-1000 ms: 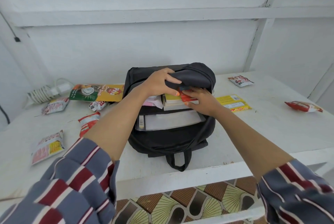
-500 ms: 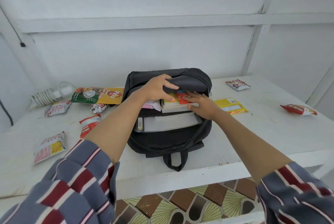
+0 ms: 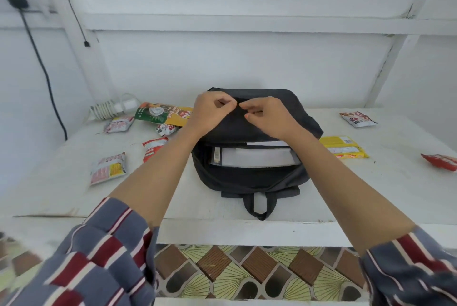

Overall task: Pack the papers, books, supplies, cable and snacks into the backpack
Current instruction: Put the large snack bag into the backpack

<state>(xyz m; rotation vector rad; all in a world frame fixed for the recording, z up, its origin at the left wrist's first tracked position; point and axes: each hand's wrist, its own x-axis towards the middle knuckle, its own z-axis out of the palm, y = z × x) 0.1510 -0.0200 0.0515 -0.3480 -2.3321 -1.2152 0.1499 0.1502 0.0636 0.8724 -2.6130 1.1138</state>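
A black backpack (image 3: 249, 179) lies on the white table (image 3: 395, 182), its front flap pulled down over the main compartment. Both hands sit on the flap's top: my left hand (image 3: 210, 112) and my right hand (image 3: 267, 117) have curled fingers that pinch the black fabric close together. White papers (image 3: 257, 157) show in the open rear sleeve below the flap. A coiled white cable (image 3: 108, 108) lies at the back left. Snack packets (image 3: 108, 168) lie scattered left of the bag, and a yellow packet (image 3: 343, 147) lies to its right.
A green and yellow pouch (image 3: 163, 114) lies behind the left snacks. Red and white packets lie at the far right (image 3: 358, 119) and right edge (image 3: 440, 161). A black cord (image 3: 42, 66) hangs down the left wall. Patterned floor tiles (image 3: 247, 271) show below the table's front edge.
My right hand left the books and red packet inside the bag. Both hands rose to the flap, which now covers the books. The camera tilted, so the view shifted.
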